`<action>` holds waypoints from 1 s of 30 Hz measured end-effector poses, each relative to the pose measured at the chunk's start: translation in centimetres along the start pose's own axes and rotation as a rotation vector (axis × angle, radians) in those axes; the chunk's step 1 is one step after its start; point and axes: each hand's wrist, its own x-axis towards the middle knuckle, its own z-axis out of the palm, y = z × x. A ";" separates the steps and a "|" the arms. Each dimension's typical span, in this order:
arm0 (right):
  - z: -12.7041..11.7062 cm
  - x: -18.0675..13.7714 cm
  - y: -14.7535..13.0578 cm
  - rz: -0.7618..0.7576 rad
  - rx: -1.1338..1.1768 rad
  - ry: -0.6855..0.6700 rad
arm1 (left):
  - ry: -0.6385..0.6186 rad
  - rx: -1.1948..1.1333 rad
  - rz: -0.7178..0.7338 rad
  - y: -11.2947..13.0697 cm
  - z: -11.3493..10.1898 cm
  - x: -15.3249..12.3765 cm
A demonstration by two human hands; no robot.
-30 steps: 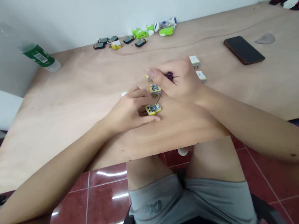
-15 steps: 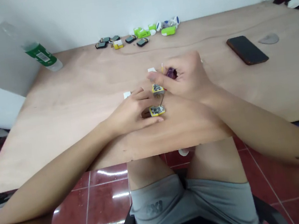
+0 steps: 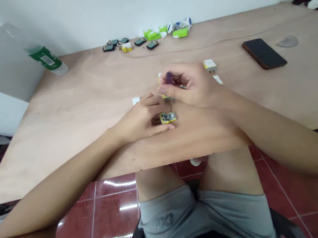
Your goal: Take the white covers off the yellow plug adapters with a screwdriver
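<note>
Left hand (image 3: 147, 116): resting on the counter (image 3: 66, 112), thumb and fingers closed about an opened unit (image 3: 167, 117), pinching it along its near and far edges. Right hand (image 3: 189, 81): thumb and fingertips pinching the purple handle of a screwdriver (image 3: 169, 78).

The opened unit lies at the left hand's fingertips, inner face up. Its long axis runs roughly left to right, with the dark prongs pointing left into the palm and the opposite end directed right. The screwdriver stands close to upright, its shaft running down from the right hand to the unit's far edge; exact tip contact cannot be determined.

A second yellow-edged unit (image 3: 166, 97) sits just beyond the first, partly covered by the right thumb, leaving a narrow gap there. Two white-topped units (image 3: 209, 64) lie just right of the right hand. The counter's front edge runs a short way nearer the body than the left hand; the wood surface extends leftward from that hand and rightward from the right hand to a phone (image 3: 264, 53).

Compared with half a second ago, the screwdriver's handle has swung left from a slant, and the white-topped units have come into view.
</note>
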 end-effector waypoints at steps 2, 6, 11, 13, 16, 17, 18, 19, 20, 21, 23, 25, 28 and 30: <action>-0.1 0.0 0.1 -0.030 -0.012 0.001 | 0.004 0.002 -0.004 -0.1 0.0 0.0; -0.8 0.3 0.1 -0.100 -0.041 -0.040 | 0.007 -0.006 -0.002 -0.2 0.0 0.0; -1.4 0.5 0.1 -0.018 0.157 -0.030 | 0.011 -0.012 0.015 -0.5 -0.1 0.1; -1.6 0.5 0.1 0.003 0.234 -0.044 | 0.014 -0.010 0.024 -0.5 -0.1 0.1; -1.8 0.5 0.3 -0.011 0.241 -0.081 | 0.013 -0.008 0.020 -0.6 -0.1 0.0; -1.8 0.6 0.4 -0.019 0.227 -0.072 | 0.012 -0.005 0.018 -0.6 -0.1 0.0; -1.7 0.6 0.5 -0.022 0.214 -0.055 | 0.012 -0.002 0.016 -0.5 -0.1 0.0; -1.7 0.6 0.5 -0.021 0.208 -0.033 | 0.013 0.004 0.015 -0.5 -0.1 0.0; -1.7 0.7 0.6 -0.017 0.211 -0.014 | 0.015 0.009 0.018 -0.5 -0.2 0.0; -1.7 0.7 0.7 -0.012 0.223 -0.004 | 0.015 0.016 0.023 -0.4 -0.2 0.0; -1.8 0.8 0.7 -0.014 0.252 0.002 | 0.013 0.034 0.030 -0.4 -0.3 0.0; -1.8 0.8 0.7 -0.035 0.274 0.000 | 0.011 0.056 0.033 -0.4 -0.4 0.0; -1.7 0.7 0.8 -0.066 0.263 0.019 | 0.018 0.082 0.017 -0.5 -0.4 0.0; -1.5 0.8 0.9 -0.061 0.226 0.050 | 0.013 0.081 -0.001 -0.6 -0.4 0.0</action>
